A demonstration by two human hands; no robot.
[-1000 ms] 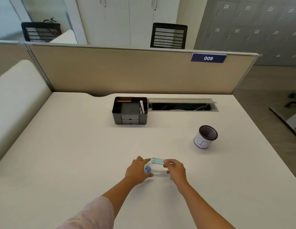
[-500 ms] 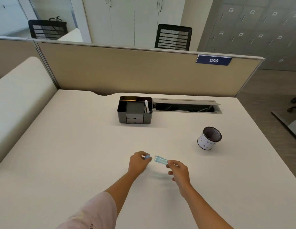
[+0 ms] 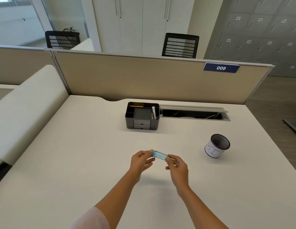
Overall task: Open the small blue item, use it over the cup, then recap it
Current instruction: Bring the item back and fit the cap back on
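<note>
A small translucent blue tube (image 3: 159, 155) is held a little above the white desk (image 3: 77, 162), near its middle front. My left hand (image 3: 140, 162) pinches the tube's left end, where the darker blue cap sits against the body. My right hand (image 3: 177, 167) pinches its right end. The cup (image 3: 217, 147), a black mesh pot wrapped in white paper with handwriting, stands upright on the desk to the right of my hands and further back, well apart from them.
A black desk organiser (image 3: 142, 116) stands at the back centre, next to an open cable slot (image 3: 193, 113). A beige partition (image 3: 144, 76) closes the far edge. A low cream divider (image 3: 25, 103) runs along the left side.
Half a second ago the cap in my left hand and the tube in my right hand were slightly apart. Now the two pieces meet between my hands.
</note>
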